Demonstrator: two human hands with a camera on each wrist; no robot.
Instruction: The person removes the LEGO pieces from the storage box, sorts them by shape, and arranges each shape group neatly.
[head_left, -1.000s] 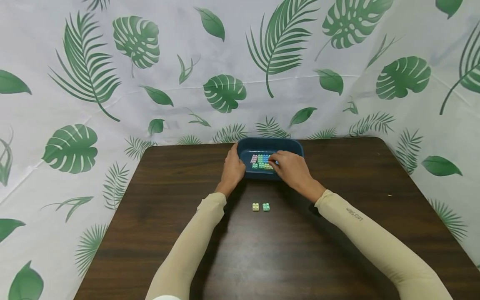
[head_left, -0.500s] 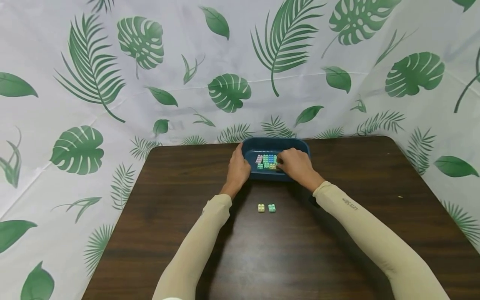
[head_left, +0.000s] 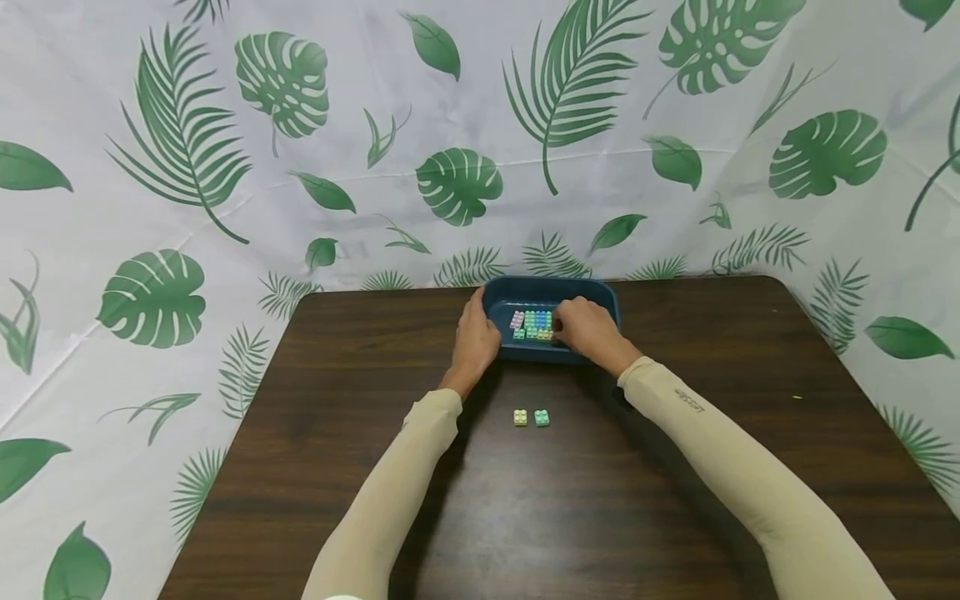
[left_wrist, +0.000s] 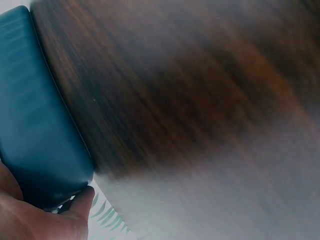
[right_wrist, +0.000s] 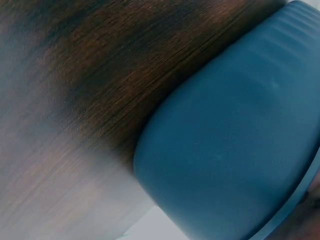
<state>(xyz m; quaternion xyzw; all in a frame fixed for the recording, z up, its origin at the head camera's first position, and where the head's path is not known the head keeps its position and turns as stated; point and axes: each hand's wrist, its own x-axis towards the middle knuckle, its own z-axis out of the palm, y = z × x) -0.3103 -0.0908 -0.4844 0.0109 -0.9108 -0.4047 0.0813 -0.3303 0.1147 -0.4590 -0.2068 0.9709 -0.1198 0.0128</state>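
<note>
One blue tray (head_left: 536, 354) stands near the far edge of the dark table (head_left: 360, 358), pastel bricks (head_left: 537, 320) inside — left hand (head_left: 474, 337) gripping its left end, right hand (head_left: 591, 327) at the bricks, whether pinching one cannot be told — right sleeve (head_left: 738, 467) bearing small lettering (head_left: 689, 401), apparently "Let's Slim".

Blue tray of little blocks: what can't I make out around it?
Head view: the right hand hides whether it holds any of the blocks.
Left wrist view: the left hand is cut off by the picture's edges.
Right wrist view: the tray hides its contents behind its wall.
Head view: the speck on the table is too small to identify.
</note>
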